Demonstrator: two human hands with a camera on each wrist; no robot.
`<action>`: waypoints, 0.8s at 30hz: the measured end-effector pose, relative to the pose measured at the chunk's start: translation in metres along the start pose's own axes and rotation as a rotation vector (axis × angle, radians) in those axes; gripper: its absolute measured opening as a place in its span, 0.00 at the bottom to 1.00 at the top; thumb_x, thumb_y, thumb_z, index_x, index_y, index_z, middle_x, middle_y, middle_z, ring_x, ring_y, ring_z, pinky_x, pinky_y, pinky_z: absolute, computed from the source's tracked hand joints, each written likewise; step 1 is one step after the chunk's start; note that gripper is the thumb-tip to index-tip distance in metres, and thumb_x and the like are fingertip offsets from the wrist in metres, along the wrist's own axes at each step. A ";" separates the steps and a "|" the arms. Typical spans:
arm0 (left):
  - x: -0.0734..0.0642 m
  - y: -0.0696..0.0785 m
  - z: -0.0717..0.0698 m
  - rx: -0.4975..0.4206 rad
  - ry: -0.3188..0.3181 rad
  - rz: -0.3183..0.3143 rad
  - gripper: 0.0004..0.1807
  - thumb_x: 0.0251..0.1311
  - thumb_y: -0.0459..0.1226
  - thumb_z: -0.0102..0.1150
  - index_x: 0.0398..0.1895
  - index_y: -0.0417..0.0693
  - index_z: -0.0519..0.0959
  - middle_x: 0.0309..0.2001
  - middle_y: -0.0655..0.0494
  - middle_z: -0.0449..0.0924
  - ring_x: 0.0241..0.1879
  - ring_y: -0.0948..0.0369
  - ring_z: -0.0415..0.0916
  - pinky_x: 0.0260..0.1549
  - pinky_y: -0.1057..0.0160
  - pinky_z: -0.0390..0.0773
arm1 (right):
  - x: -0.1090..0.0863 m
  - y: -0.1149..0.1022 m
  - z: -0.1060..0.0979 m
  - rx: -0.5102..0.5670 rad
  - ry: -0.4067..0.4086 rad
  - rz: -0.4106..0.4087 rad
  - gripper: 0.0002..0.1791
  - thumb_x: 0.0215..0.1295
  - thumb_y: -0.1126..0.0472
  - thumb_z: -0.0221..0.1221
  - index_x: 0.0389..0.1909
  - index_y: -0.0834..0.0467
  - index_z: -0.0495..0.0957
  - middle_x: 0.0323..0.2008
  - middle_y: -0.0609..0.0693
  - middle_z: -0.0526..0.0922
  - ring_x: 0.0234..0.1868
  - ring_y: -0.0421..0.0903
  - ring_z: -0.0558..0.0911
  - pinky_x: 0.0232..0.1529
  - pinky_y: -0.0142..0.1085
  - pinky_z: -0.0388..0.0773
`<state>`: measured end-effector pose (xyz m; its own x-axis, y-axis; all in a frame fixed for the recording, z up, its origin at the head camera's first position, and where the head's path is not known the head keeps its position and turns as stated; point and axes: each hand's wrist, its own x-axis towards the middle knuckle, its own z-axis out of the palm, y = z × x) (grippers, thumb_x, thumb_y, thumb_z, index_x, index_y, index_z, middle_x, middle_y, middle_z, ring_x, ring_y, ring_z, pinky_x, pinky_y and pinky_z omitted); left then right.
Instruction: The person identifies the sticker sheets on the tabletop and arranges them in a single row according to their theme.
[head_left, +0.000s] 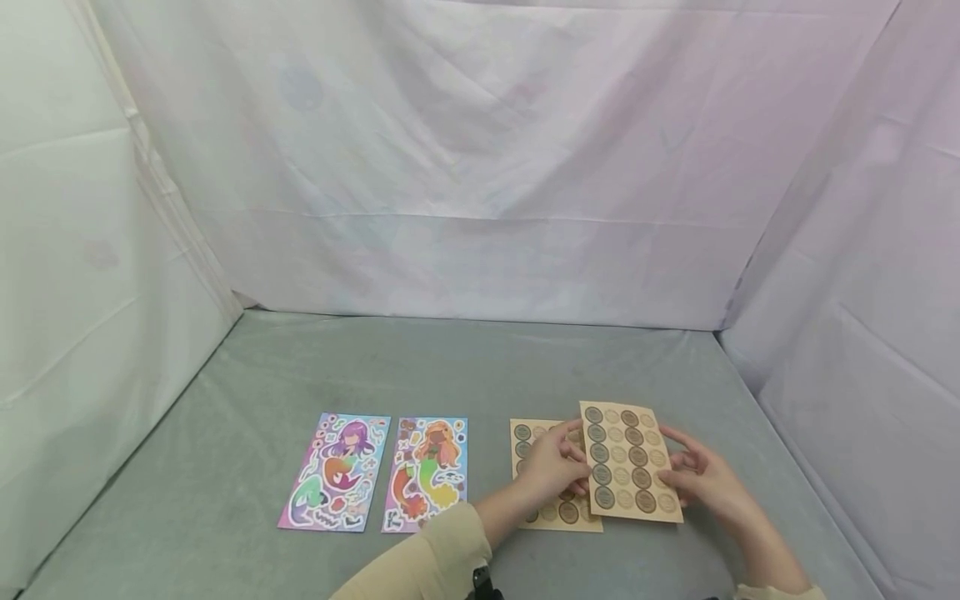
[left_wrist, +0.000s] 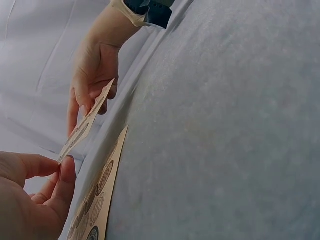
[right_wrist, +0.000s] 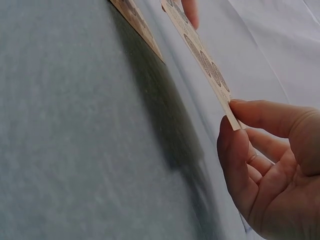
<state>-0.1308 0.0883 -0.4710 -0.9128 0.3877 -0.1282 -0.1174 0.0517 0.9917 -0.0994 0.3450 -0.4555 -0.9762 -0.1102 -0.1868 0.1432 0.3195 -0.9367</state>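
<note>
A tan sheet of round stickers (head_left: 630,460) is held up off the table, tilted, between both hands. My left hand (head_left: 550,467) pinches its left edge, as the left wrist view of this sticker sheet (left_wrist: 85,127) also shows. At the opposite edge, my right hand (head_left: 708,483) grips it between thumb and fingers; the right wrist view shows the thumb and a fingertip (right_wrist: 234,145) on either side. Beneath, a second tan sticker sheet (head_left: 573,518) lies flat, partly hidden by the left hand and the raised sheet.
Left of the hands, two colourful mermaid sticker sheets lie side by side: one with purple hair (head_left: 337,471), one with orange hair (head_left: 427,475). Grey cloth (head_left: 450,358) covers the table. White fabric walls (head_left: 480,167) enclose the back and sides.
</note>
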 end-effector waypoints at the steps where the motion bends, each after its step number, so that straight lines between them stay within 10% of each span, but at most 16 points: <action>1: 0.000 0.000 0.001 0.005 -0.001 0.001 0.38 0.50 0.23 0.62 0.68 0.47 0.66 0.24 0.58 0.81 0.16 0.59 0.79 0.17 0.62 0.81 | 0.000 0.000 -0.001 0.001 0.000 0.007 0.44 0.57 0.73 0.61 0.72 0.66 0.49 0.32 0.60 0.78 0.23 0.48 0.81 0.18 0.39 0.79; 24: 0.000 -0.007 0.014 0.084 -0.033 -0.037 0.38 0.52 0.23 0.61 0.69 0.41 0.62 0.18 0.54 0.80 0.11 0.61 0.76 0.14 0.64 0.79 | -0.002 0.014 -0.014 -0.014 -0.051 0.044 0.45 0.60 0.69 0.62 0.72 0.68 0.45 0.34 0.59 0.79 0.26 0.48 0.82 0.20 0.40 0.80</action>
<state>-0.1249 0.1010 -0.4779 -0.8948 0.4142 -0.1665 -0.1166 0.1432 0.9828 -0.0978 0.3624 -0.4643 -0.9593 -0.1435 -0.2431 0.1832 0.3386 -0.9229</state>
